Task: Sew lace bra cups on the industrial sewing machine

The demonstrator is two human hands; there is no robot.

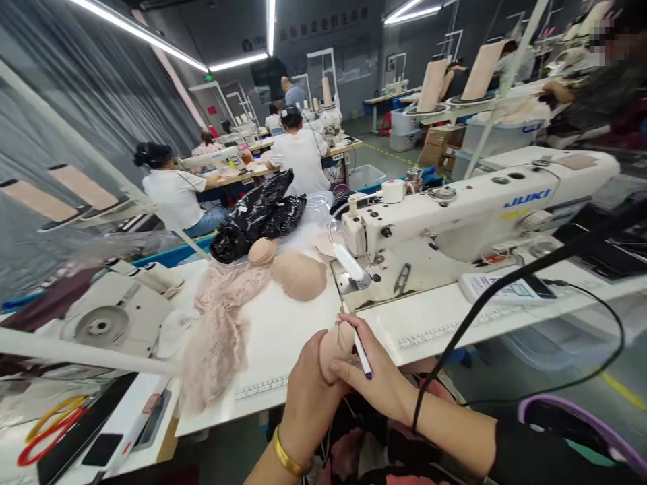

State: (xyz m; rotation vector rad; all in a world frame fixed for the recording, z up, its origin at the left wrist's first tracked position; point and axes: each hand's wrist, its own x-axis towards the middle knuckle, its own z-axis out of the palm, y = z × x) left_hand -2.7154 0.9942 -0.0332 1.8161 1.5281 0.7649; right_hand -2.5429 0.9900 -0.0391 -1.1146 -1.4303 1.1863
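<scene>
My left hand (309,384) is wrapped round a beige moulded bra cup (331,350) in front of the table edge. A white pen with a purple end (362,351) lies in my right hand (381,374), whose thumb also presses on the cup. The cup looks folded between both hands; part of it is hidden by my fingers. Beyond my hands, more beige cups (299,275) lie stacked on the white table (273,337). Left of them is a heap of pale pink lace fabric (217,350).
A white JUKI sewing machine (455,215) stands at the right, with thread snips (403,277) on its bed. Black plastic bags (257,215) lie behind the cups. Orange and red scissors (55,424) are at lower left. A black cable (475,310) crosses near my right arm. Co-workers sit further back.
</scene>
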